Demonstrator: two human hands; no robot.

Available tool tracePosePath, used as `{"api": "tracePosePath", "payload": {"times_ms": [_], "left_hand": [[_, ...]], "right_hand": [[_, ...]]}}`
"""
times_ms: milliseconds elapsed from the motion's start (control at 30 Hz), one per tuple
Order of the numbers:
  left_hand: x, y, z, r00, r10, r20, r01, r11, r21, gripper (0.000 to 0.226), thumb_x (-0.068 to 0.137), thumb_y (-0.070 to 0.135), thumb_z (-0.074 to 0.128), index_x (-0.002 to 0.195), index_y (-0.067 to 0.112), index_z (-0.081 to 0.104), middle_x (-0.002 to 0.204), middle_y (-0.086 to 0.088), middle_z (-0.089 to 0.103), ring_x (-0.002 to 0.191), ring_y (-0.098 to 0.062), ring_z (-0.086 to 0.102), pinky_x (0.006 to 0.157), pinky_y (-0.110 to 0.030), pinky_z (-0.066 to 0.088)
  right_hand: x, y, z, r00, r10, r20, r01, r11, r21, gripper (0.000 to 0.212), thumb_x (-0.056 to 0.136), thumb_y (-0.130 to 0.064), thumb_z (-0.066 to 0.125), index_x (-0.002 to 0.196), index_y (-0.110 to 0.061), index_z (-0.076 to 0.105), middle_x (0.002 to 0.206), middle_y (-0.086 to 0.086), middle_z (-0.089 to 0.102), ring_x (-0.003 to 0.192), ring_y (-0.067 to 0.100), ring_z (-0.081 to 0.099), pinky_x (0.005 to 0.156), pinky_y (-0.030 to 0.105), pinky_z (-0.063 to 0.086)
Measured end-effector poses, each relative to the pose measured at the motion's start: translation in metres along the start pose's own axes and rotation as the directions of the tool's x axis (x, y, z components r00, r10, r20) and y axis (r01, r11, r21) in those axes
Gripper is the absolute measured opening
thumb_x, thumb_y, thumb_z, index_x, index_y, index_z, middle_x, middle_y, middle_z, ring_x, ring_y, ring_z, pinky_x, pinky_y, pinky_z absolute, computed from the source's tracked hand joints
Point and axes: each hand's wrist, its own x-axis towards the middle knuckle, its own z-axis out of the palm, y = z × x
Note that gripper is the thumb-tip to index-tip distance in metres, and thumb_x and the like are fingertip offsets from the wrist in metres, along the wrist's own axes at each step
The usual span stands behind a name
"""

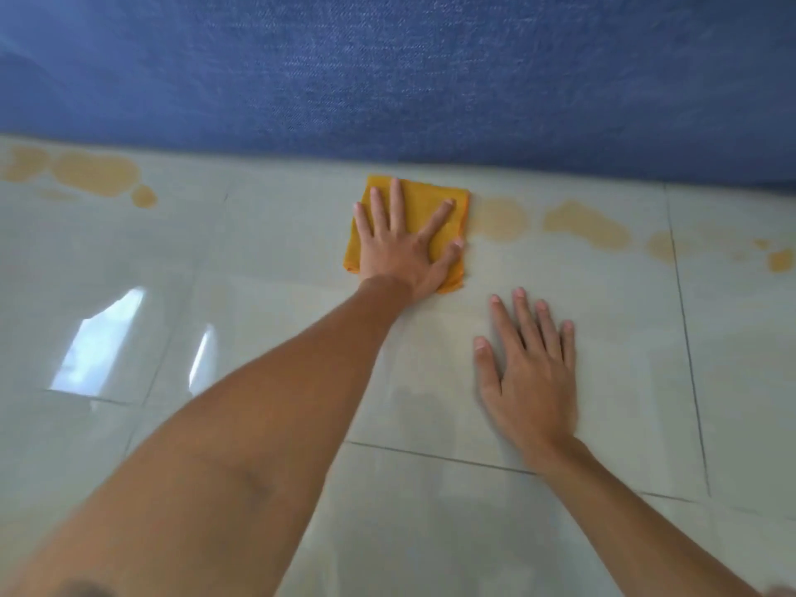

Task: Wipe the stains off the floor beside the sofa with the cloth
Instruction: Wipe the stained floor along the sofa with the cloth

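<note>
Cloth: we see the folded orange cloth [435,209] lying flat on the floor [258,260], just in front of the sofa [387,71] base, not touching it as far as we can tell.
Left hand: our left hand [400,247] rests palm-down on the cloth, fingers spread wide and flat; it pinches nothing, only lies on the fabric.
Right hand: our right hand [532,372] lies palm-down on bare tile, nearer to us than the cloth and to its right, fingers loosely spread, empty.
Stains, right: tan stains [586,228] run rightward from the cloth's right edge, along the sofa base; the nearest one touches the cloth.
Stains, left: a second tan patch [97,172] lies well left of the cloth, close to the sofa base.
Floor: pale glossy tile with dark grout lines; we note bright reflections left of the cloth.
</note>
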Motion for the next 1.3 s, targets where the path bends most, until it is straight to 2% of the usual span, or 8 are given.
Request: {"api": "tracePosePath", "payload": {"times_ms": [233,400,467,567,767,1033,1200,1300], "left_hand": [[-0.133,-0.015,0.014,0.998,0.068,-0.018,-0.069,0.997,-0.027,0.066,0.089,0.075,0.021,0.151,0.055,0.009,0.166,-0.016,-0.007,0.151,-0.042,-0.006,0.120,-0.061,0.002],[-0.174,-0.089,0.013,0.995,-0.082,-0.052,0.082,0.997,-0.009,0.065,0.089,0.076,0.024,0.149,0.058,0.009,0.166,-0.014,-0.002,0.152,-0.039,0.000,0.121,-0.058,0.006],[-0.167,-0.114,0.011,0.984,-0.166,-0.059,0.166,0.986,-0.007,0.065,0.088,0.076,0.025,0.149,0.058,0.011,0.166,-0.014,-0.001,0.152,-0.039,0.001,0.121,-0.058,0.005],[-0.132,-0.141,0.001,0.962,-0.267,-0.057,0.268,0.964,-0.001,0.065,0.088,0.077,0.022,0.149,0.059,0.010,0.166,-0.015,-0.002,0.152,-0.039,-0.001,0.122,-0.057,0.002],[-0.025,-0.133,-0.013,0.949,-0.311,-0.056,0.312,0.950,0.011,0.070,0.084,0.082,0.011,0.150,0.057,0.007,0.166,-0.015,-0.005,0.151,-0.042,-0.005,0.121,-0.059,-0.002],[0.044,0.010,-0.003,0.997,-0.055,-0.050,0.056,0.998,0.023,0.071,0.084,0.079,0.009,0.151,0.054,0.009,0.165,-0.020,0.001,0.150,-0.046,-0.003,0.119,-0.062,-0.002],[-0.004,0.061,0.012,0.991,0.135,-0.010,-0.135,0.990,0.032,0.068,0.087,0.077,0.013,0.151,0.055,0.009,0.166,-0.017,-0.003,0.150,-0.046,-0.003,0.118,-0.064,0.001],[-0.063,0.073,0.023,0.977,0.215,-0.011,-0.214,0.976,0.043,0.067,0.088,0.076,0.018,0.151,0.054,0.012,0.166,-0.018,-0.001,0.150,-0.046,0.000,0.118,-0.064,0.005]], "right_hand": [[0.003,0.011,-0.025,0.991,-0.006,0.134,-0.002,0.998,0.062,0.063,0.093,-0.049,0.018,0.151,-0.027,0.034,0.162,0.004,0.025,0.149,0.022,0.021,0.121,0.047,0.014],[-0.009,0.023,-0.020,0.981,0.051,0.186,-0.039,0.997,-0.069,0.062,0.095,-0.046,0.009,0.154,-0.031,0.019,0.164,0.002,0.013,0.152,0.025,0.009,0.120,0.056,0.005],[-0.012,0.023,-0.013,0.983,0.053,0.176,-0.039,0.996,-0.086,0.061,0.097,-0.047,0.006,0.155,-0.032,0.012,0.165,0.001,0.010,0.152,0.025,0.005,0.120,0.057,0.002],[-0.013,0.021,-0.005,0.992,0.060,0.111,-0.051,0.995,-0.084,0.057,0.099,-0.044,0.013,0.155,-0.031,0.018,0.164,0.002,0.015,0.152,0.027,0.010,0.120,0.058,0.004],[-0.013,0.024,0.002,0.998,0.040,0.048,-0.036,0.995,-0.094,0.055,0.101,-0.040,0.019,0.155,-0.030,0.019,0.164,0.003,0.015,0.152,0.027,0.009,0.120,0.058,0.005],[-0.013,0.027,0.006,0.999,0.012,-0.035,-0.013,0.999,-0.035,0.053,0.101,-0.037,0.030,0.153,-0.028,0.026,0.163,0.003,0.021,0.151,0.026,0.013,0.120,0.057,0.005],[-0.015,0.038,-0.007,0.986,0.117,-0.118,-0.057,0.905,0.421,0.053,0.099,-0.028,0.034,0.152,-0.020,0.032,0.162,0.006,0.022,0.152,0.023,0.012,0.122,0.051,0.008],[-0.025,0.053,-0.018,0.986,0.139,-0.086,-0.107,0.947,0.302,0.056,0.098,-0.033,0.030,0.152,-0.019,0.031,0.162,0.007,0.022,0.151,0.026,0.015,0.122,0.052,0.007]]}}
